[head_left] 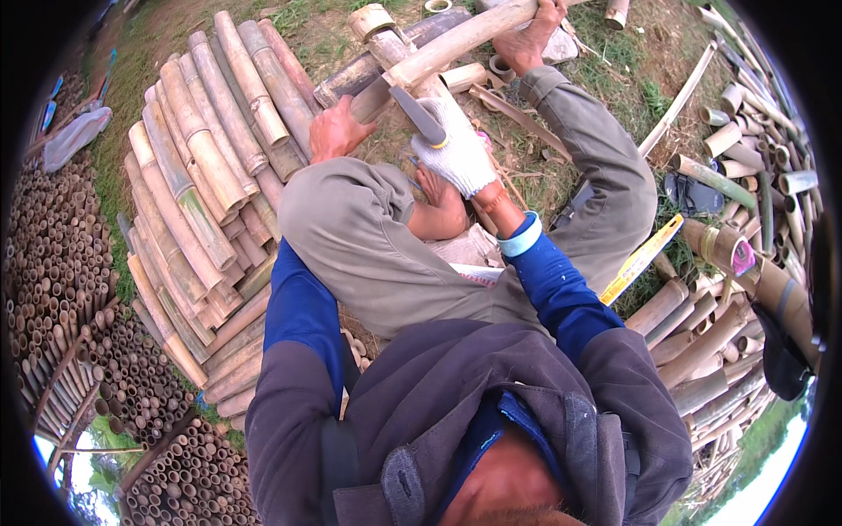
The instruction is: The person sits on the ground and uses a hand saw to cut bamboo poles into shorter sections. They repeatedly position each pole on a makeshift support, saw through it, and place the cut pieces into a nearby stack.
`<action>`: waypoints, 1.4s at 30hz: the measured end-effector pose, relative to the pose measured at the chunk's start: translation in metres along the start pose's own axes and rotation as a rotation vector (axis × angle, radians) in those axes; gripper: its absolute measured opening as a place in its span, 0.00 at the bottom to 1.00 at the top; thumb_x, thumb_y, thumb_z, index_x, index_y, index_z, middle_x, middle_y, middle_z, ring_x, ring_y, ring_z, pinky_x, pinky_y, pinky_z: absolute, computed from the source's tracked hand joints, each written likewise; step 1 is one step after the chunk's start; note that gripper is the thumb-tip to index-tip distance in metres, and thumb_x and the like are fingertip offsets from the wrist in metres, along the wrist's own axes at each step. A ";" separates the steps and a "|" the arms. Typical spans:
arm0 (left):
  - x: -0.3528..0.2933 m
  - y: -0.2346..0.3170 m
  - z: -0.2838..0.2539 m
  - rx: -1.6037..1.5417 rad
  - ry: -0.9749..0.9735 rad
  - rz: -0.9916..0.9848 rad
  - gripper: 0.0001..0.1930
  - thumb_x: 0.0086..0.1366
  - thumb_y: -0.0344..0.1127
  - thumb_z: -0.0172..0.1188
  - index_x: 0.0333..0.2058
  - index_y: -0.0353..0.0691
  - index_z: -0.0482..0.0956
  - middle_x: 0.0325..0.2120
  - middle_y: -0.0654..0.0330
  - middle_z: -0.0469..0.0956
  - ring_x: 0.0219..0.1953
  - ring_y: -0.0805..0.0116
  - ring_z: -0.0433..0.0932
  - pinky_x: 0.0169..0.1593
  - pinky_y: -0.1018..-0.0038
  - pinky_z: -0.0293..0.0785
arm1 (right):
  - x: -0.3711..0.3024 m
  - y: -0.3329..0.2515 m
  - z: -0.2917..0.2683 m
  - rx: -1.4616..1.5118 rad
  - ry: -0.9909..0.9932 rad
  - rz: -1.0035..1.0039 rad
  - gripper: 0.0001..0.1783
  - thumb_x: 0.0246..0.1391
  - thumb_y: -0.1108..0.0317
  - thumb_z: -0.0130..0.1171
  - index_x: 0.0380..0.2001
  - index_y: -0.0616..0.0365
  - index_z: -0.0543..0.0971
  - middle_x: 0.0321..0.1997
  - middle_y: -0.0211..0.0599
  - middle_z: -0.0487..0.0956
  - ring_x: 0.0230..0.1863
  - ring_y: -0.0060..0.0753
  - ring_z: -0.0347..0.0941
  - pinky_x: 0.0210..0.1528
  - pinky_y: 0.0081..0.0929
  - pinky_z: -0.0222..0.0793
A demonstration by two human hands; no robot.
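My right hand (456,149), in a white knitted glove, is closed round the handle of a knife. The knife's broad grey blade (416,114) points away from me to the left, its tip by the near end of a bamboo pole (465,42). Beyond my left knee, my bare left hand (338,131) is closed on a darker bamboo piece (373,101) near that end; part of the grip is hidden. My bare right foot (524,44) rests against the pole farther along. My left foot (438,206) is tucked in under the gloved hand.
Cut bamboo lengths (202,149) lie stacked at left, above piles of bamboo seen end-on (57,228). More bamboo (702,324) is heaped at right, near a long yellow strip (643,260) and dark footwear (693,193). A stone (561,46) sits by my right foot.
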State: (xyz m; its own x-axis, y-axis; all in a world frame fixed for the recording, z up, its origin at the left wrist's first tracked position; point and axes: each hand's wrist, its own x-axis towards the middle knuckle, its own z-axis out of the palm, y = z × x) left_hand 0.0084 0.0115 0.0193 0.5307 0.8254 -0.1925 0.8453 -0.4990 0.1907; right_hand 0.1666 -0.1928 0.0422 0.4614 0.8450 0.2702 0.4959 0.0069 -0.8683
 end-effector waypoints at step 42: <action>-0.011 -0.018 0.004 -0.078 -0.041 0.011 0.36 0.54 0.58 0.78 0.54 0.40 0.82 0.42 0.39 0.89 0.49 0.38 0.88 0.56 0.49 0.82 | -0.133 -0.063 -0.122 0.046 -0.267 0.351 0.34 0.54 0.77 0.66 0.66 0.59 0.74 0.59 0.51 0.80 0.61 0.52 0.81 0.64 0.39 0.75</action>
State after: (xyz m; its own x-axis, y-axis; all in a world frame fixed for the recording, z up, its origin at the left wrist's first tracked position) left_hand -0.0122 0.0097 0.0143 0.5431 0.8078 -0.2292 0.8331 -0.4842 0.2674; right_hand 0.1636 -0.3712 0.1122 0.3866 0.9089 -0.1564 0.3072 -0.2868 -0.9074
